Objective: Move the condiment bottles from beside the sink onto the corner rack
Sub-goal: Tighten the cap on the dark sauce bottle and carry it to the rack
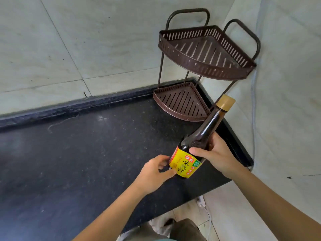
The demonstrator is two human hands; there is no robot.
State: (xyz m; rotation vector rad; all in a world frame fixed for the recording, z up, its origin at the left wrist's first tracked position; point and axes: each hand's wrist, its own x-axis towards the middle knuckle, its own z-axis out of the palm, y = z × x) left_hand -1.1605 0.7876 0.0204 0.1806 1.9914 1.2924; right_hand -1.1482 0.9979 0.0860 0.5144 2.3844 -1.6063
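Wrapping the bottle (204, 132) at its dark shoulder, the right hand's (218, 158) fingers curl round it. The left hand's (152, 173) thumb and curled fingers pinch the yellow-labelled base. The bottle is tilted, tan cap up-right, held above the black counter (78, 153), near the lower shelf of the rack (199, 67) in the corner.

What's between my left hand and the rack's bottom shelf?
Nothing; the head view shows only bare black countertop between the left hand and the bottom shelf.

One bottle (199, 140); one two-tier rack (206, 54); two hands.
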